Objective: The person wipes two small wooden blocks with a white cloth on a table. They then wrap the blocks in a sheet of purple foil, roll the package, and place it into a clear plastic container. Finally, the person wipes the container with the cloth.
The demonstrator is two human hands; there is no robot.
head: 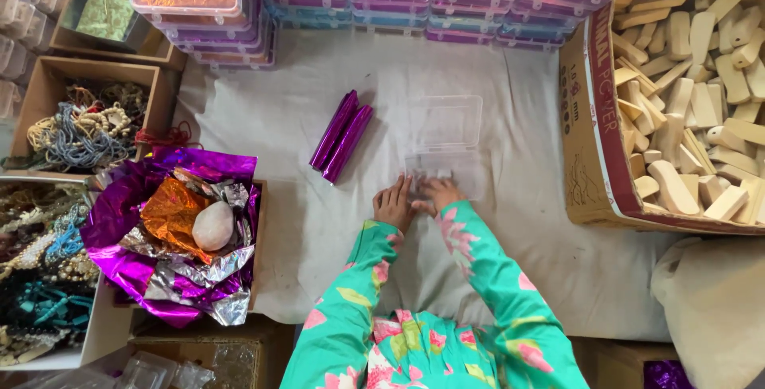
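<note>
2 arms extended; left hand (394, 204), right hand (437, 193) flat, fingers spread, touching open clear box (446, 143).

I see bright, even overhead light, soft shadows, glare on the purple foil (159, 273), and bowed, slightly soft edges.

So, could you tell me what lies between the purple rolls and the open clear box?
Nothing: only a bare strip of the white cloth separates the purple rolls from the clear box, as the head view shows.
</note>
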